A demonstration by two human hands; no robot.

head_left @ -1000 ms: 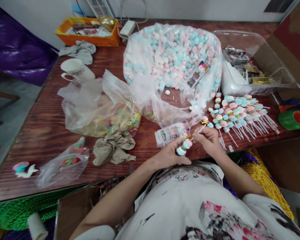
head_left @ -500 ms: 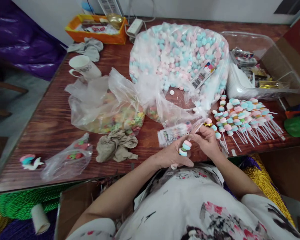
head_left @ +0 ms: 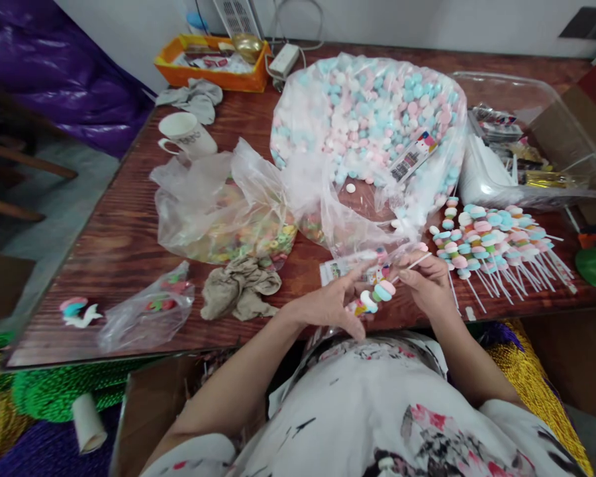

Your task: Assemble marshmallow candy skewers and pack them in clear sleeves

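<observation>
My right hand (head_left: 424, 275) pinches the white stick of a marshmallow skewer (head_left: 385, 290) between thumb and fingertips. Pink, blue, green and white pieces run down the stick towards my left hand (head_left: 332, 305). That hand curls round the skewer's lower end and a clear printed bag (head_left: 381, 273), its thumb held apart on the near side. How far the skewer sits inside the bag is hard to make out. Just beyond my hands, another printed bag (head_left: 330, 270) lies on the table. Finished-looking skewers (head_left: 496, 235) lie heaped to the right of my right hand.
A large clear sack of marshmallows (head_left: 367, 112) fills the back middle. Left of it are a bag of gummies (head_left: 223, 218), a crumpled cloth (head_left: 241, 288) and a white mug (head_left: 189, 136). A clear plastic tub (head_left: 531, 199) stands at right, an orange tray (head_left: 213, 78) at the back left.
The skewer has tilted from nearly upright to slanting up and right, its stick now showing past my right fingers. My view has shifted slightly left, so the table appears further right.
</observation>
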